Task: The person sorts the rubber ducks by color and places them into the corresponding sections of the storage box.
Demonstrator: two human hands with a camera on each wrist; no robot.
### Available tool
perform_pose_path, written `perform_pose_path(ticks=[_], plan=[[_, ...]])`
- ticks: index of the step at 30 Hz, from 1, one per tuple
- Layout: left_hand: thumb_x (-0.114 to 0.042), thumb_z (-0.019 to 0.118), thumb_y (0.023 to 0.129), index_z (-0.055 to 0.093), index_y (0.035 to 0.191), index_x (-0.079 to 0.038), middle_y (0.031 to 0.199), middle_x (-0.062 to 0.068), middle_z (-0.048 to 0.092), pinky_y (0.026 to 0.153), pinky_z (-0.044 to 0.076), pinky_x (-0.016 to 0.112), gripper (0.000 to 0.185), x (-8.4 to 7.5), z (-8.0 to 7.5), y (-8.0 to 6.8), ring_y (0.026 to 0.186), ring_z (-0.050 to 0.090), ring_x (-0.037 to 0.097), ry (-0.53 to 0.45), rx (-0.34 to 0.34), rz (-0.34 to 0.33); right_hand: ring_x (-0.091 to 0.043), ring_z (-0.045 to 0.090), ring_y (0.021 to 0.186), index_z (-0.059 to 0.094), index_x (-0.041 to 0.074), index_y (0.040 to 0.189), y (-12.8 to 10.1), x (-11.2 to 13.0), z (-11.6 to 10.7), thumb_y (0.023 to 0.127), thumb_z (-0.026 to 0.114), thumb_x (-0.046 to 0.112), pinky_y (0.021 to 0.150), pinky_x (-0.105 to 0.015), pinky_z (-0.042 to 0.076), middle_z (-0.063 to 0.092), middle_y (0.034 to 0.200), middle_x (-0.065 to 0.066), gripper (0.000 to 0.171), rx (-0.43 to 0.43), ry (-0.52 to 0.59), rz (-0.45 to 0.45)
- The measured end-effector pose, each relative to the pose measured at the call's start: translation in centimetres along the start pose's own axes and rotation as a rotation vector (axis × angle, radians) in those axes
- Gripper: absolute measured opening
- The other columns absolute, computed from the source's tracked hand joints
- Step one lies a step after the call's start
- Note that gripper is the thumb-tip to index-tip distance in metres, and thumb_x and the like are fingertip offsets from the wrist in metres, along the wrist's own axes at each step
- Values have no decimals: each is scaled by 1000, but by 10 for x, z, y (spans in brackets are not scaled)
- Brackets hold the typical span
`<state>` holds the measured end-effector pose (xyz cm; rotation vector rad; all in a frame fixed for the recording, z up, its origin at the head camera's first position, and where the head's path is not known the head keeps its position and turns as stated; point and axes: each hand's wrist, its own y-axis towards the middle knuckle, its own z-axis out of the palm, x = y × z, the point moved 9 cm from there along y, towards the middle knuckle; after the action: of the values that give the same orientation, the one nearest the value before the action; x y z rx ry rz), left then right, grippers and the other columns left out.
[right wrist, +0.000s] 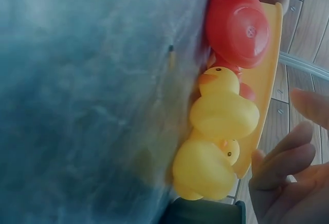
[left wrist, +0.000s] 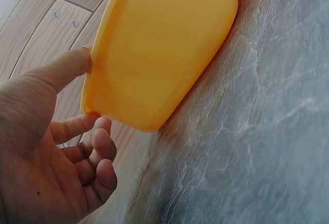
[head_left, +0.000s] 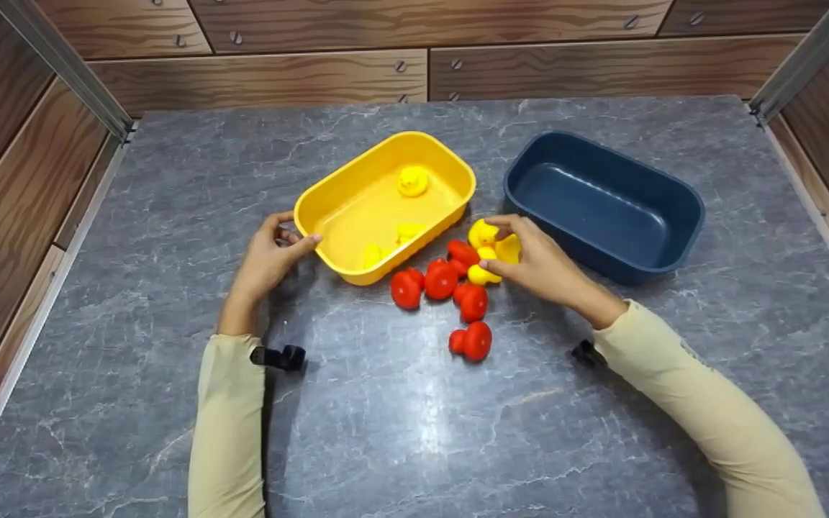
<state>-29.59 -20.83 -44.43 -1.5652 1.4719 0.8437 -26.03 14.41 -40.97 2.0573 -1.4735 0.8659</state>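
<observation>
On the left, a yellow bin (head_left: 342,223) has its near-left rim pinched by my left hand (head_left: 270,252). The thumb (left wrist: 72,64) lies over the rim and the index finger touches it from outside. Inside sit yellow rubber ducks: one duck (head_left: 412,181) in full view, others partly hidden by the near wall. My right hand (head_left: 540,262) hovers with parted fingers at a small group of yellow ducks (right wrist: 223,116), partly covering them in the head view. Nothing is held between those fingers. Beside the ducks lie several red rubber toys (head_left: 441,279) with round bases.
A dark blue bin (head_left: 594,216) stands at the right, just beyond my right hand. Grey marbled tabletop (head_left: 357,417) spreads in front. Wood-patterned panels (head_left: 263,75) border the back and sides.
</observation>
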Motion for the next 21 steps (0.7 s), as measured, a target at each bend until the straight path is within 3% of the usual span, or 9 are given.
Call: perform_pose_path(ticks=[11,21], plan=[[-33,71,86,46,137,-3,92,2,50,63,41,17,64,0,0,-1,76,47,10,-5,5,-7,-29,52,90,50,6,133,-8,-9,5,84,74,23,76,-34,40,54,106,-17,57,43,-76,1],[-33,71,86,44,139,-4,92,2,50,59,41,18,66,0,0,-1,71,48,9,-10,11,-6,-27,49,87,51,7,133,-8,-12,9,84,74,23,72,-32,38,52,103,-14,57,79,-113,9]])
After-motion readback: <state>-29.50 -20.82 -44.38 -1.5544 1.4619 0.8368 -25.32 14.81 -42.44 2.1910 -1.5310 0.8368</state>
